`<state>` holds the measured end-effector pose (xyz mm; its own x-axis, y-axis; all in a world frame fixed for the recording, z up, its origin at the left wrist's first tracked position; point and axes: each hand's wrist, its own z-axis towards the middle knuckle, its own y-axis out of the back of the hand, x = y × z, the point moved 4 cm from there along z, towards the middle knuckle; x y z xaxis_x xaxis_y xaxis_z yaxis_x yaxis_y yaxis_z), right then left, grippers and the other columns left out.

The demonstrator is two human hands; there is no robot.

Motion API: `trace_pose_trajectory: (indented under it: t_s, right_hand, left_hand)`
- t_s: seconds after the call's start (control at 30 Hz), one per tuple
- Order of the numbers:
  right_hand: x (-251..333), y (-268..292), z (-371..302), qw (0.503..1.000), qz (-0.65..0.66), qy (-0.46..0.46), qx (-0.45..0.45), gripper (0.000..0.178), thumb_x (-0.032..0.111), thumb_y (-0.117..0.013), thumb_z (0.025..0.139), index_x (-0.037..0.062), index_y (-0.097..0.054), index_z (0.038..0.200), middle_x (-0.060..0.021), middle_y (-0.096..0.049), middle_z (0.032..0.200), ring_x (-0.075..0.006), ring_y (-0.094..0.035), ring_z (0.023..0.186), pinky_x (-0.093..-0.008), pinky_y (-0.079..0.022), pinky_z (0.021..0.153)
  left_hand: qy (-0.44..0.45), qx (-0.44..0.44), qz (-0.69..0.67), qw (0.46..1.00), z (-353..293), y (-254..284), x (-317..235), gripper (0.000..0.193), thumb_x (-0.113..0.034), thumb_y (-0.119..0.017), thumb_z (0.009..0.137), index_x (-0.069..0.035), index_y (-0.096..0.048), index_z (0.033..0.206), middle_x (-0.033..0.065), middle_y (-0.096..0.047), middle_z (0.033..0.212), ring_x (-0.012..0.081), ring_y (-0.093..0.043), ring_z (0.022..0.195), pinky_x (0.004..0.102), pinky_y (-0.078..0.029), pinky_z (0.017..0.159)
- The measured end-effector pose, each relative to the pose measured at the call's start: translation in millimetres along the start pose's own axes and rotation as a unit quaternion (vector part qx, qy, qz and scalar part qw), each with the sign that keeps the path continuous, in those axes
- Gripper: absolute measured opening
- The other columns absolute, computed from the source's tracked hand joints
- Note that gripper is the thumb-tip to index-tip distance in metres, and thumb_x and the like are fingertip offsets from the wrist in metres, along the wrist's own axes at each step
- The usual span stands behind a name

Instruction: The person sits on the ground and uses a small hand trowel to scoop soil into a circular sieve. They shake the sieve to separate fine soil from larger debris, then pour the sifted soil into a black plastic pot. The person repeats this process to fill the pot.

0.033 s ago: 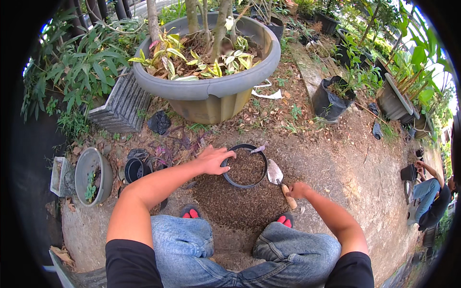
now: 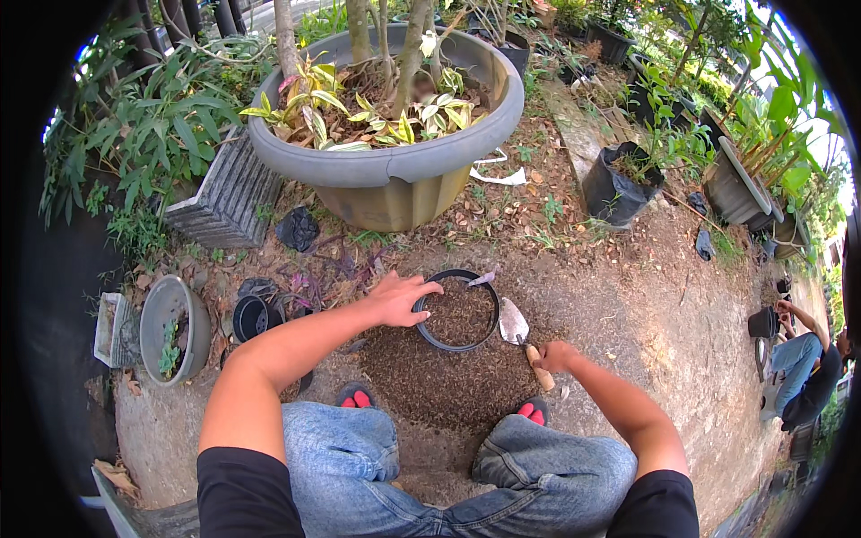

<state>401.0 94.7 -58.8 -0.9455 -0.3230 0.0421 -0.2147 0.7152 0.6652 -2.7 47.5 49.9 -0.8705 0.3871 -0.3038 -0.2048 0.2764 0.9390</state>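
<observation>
while the left grip pinches the round black container by its rim, the right grip clasps the trowel.

the pot is black, the trowel silvery and tan, the jeans blue.

Black sleeves sit at seven and five o'clock as I watch from afar; creased, faded blue jeans with visible seams fill six, beyond them dark-and-red footwear.
</observation>
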Motion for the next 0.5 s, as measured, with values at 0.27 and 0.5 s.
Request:
trace_pose_trajectory:
  t_s: [0.27,0.5]
  right_hand:
    - [-12,-4,6,0.999,0.030,-0.027,-0.027,0.056,0.056,-0.069,0.084,0.0148,-0.068,0.120,-0.0140,-0.070,0.122,-0.0335,-0.065,0.118,-0.0471,-0.053,0.097]
    - [35,33,-3,0.902,0.416,0.110,-0.048,0.049,0.058,-0.057,0.098,0.0121,-0.059,0.114,-0.0122,-0.071,0.101,-0.0271,-0.072,0.086,-0.0412,-0.057,0.072]
  left_hand:
    - [0.185,-0.019,-0.185,0.965,3,3,-4,0.063,-0.042,-0.063,0.095,-0.023,-0.038,0.150,0.0110,-0.067,0.098,0.0326,-0.067,0.090,0.0467,-0.049,0.080]
    - [0.253,0.001,-0.366,0.896,11,-47,12,0.034,-0.032,-0.052,0.104,-0.009,-0.053,0.128,0.0175,-0.068,0.096,0.0346,-0.068,0.093,0.0486,-0.049,0.083]
